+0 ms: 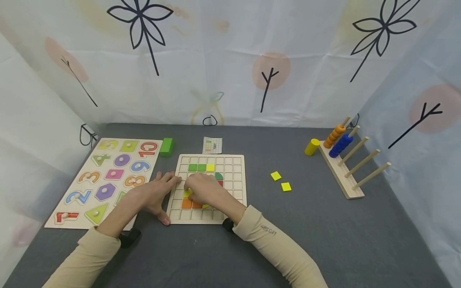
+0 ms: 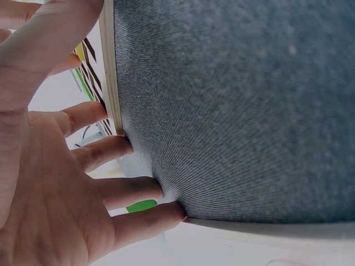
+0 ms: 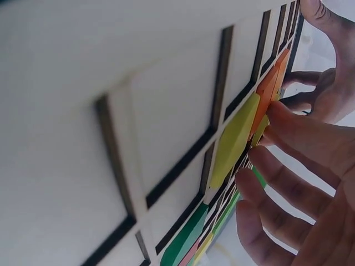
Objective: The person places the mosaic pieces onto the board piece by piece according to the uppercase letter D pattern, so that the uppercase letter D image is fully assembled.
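Note:
A wooden grid board (image 1: 209, 221) lies on the table with coloured tiles in its squares. My left hand (image 1: 158, 194) rests along the board's left edge, its thumb by the near corner and its fingers extended. Over the middle of the board, my right hand (image 1: 205, 188) pinches a small yellow tile (image 1: 187, 193) between thumb and index finger; its other fingers are loosely bent. Two orange tiles (image 1: 186, 204) sit just below it, beside another yellow tile (image 3: 236, 138). Farther up are green tiles (image 1: 197, 167), a yellow square (image 1: 210, 167), a dark green rounded piece (image 1: 218, 176) and a red piece (image 1: 221, 183), partly hidden.
Two loose yellow squares (image 1: 281, 182) lie right of the board. A small pattern card (image 1: 212, 145) is behind it, with a green block (image 1: 166, 147) nearby. At left lies a number puzzle (image 1: 83, 178); at right stand a peg rack (image 1: 340, 172) with beads and a yellow cylinder (image 1: 311, 147).

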`<action>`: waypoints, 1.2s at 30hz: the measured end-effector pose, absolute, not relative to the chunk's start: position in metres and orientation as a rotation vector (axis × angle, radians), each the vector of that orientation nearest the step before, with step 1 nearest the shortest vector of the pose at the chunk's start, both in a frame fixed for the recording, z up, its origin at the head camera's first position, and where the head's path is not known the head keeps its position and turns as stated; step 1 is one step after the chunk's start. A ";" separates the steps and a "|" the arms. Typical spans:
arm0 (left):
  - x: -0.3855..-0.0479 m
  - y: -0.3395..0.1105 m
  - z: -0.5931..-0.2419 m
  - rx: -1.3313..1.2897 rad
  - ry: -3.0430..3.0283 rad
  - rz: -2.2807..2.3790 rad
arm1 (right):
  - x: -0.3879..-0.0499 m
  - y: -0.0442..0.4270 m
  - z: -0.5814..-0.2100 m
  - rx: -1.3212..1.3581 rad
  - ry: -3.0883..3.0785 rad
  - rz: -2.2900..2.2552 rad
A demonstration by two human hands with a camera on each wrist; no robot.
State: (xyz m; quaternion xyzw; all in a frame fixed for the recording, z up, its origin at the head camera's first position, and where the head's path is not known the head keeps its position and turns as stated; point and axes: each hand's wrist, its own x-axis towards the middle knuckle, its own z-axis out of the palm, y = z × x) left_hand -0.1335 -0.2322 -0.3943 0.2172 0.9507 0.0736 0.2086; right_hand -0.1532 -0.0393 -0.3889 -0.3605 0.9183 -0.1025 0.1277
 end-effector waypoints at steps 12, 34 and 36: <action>-0.134 -0.232 -0.395 0.600 2.646 0.207 | -0.154 -0.039 -0.389 -1.036 2.681 -0.298; -0.132 -0.230 -0.393 0.581 2.637 0.207 | -0.168 -0.017 -0.383 -0.985 2.655 -0.376; -0.132 -0.230 -0.393 0.578 2.636 0.207 | -0.170 -0.011 -0.383 -0.964 2.662 -0.385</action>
